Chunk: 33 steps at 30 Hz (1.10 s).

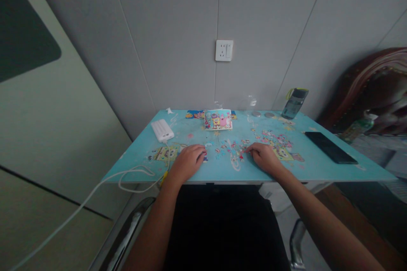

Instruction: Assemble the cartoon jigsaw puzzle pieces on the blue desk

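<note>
Both of my hands rest on a light-blue table (318,169) strewn with small colourful puzzle pieces (229,148). My left hand (187,161) lies curled, fingers bent down over a few pieces near the front edge. My right hand (264,156) is curled too, its fingertips pinched at a small piece on the table. A joined patch of puzzle (165,152) lies left of my left hand, another patch (284,152) right of my right hand. A cartoon reference picture (218,119) stands at the back centre.
A white power bank (162,130) with a cable (95,190) trailing off the left edge lies back left. A black phone (330,147) lies at the right, a dark bottle (294,103) at the back right. A wall socket (224,50) is above. A brown chair (372,89) stands right.
</note>
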Available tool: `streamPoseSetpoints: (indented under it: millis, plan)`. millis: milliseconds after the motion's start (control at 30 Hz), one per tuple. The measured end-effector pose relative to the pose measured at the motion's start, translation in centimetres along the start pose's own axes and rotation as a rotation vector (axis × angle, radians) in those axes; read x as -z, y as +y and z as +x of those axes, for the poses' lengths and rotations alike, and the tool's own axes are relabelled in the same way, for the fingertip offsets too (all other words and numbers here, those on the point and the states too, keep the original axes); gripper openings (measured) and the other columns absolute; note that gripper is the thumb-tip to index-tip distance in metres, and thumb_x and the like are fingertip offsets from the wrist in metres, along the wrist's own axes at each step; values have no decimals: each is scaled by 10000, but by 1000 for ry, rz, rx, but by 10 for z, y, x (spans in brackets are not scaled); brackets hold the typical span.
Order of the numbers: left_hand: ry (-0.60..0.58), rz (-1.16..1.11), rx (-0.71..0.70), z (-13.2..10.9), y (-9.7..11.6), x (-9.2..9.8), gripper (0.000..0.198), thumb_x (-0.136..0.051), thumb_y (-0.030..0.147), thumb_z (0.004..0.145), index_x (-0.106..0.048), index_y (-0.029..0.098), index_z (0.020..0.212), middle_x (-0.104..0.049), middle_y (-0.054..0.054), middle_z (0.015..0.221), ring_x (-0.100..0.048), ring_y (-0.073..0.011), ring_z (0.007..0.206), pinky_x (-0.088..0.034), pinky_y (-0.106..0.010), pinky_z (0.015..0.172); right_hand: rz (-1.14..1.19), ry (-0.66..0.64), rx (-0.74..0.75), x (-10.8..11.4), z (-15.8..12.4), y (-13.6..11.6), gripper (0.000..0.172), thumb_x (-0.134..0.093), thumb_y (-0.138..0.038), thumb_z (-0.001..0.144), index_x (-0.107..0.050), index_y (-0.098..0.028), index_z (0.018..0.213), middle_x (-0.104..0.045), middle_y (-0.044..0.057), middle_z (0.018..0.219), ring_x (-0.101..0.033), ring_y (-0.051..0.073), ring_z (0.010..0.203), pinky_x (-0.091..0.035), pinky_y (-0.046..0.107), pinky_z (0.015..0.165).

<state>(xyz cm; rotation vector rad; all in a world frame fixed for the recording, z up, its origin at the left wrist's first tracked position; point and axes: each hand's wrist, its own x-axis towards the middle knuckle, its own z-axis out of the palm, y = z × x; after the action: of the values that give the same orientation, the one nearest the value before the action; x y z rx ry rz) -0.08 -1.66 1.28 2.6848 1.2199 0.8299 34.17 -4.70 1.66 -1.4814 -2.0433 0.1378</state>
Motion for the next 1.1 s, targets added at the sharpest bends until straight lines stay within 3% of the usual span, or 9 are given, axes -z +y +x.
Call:
streamPoseSetpoints:
  millis: [633, 900, 1100]
  plan:
    - [-12, -1, 6, 1, 0, 0, 245, -499, 227, 991, -695, 228, 1138, -697, -66, 1214, -631, -227, 1152, -473, -399, 1050, -19, -9, -10, -1, 0, 1, 357, -476, -48, 805, -779, -211, 899, -771, 40, 918, -694, 197, 828, -505, 310, 811]
    - [-5, -2, 7, 0, -1, -1, 243, -504, 227, 989, -690, 234, 1144, -693, -62, 1222, -626, -226, 1161, -465, -401, 1061, -23, 56, -107, 2, 1, 2, 335, -470, -85, 814, -775, -211, 868, -754, 30, 814, -686, 192, 763, -507, 307, 772]
    - [-5, 0, 3, 0, -2, -2, 243, -495, 234, 995, -689, 222, 1140, -696, -67, 1214, -627, -230, 1152, -466, -403, 1058, 79, -37, 76, 6, -1, -9, 282, -521, -137, 872, -764, -226, 984, -747, 44, 982, -679, 197, 906, -509, 317, 857]
